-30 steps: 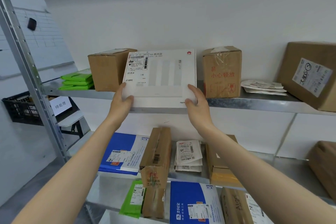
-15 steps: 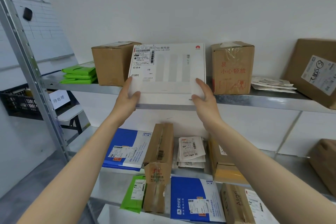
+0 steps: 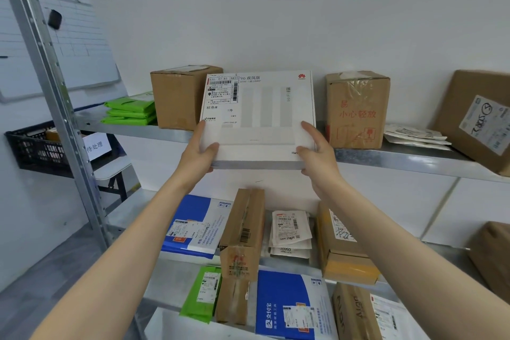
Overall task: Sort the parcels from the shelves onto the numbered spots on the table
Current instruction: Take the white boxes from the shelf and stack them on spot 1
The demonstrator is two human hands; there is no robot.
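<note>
- The box (image 3: pixel 259 118) is a flat white retail carton with a shipping label (image 3: pixel 222 91) in its upper left corner. It is tipped face-out at the front lip of the top shelf (image 3: pixel 408 158), between a brown carton (image 3: pixel 176 96) and a red-print carton (image 3: pixel 356 110).
- I cannot tell whether its lower edge rests on the lip or already hangs clear of it.
- The left hand (image 3: pixel 197 154) grips the lower left corner and the right hand (image 3: pixel 317 157) the lower right. Each thumb lies on the front face; the fingers curl underneath and behind, mostly hidden.
- Handling, as a judgement: the board looks stiff and holds its shape, so a two-sided hold should not buckle it. The finish looks smooth, probably a little slick — the fingers underneath matter more than the thumbs.
- It seems light to moderate in weight. The "WiFi" print suggests electronics inside, so it should be set down, not dropped.
- Best hold: both side edges low down, as now, clear of the label so it can be read.
</note>
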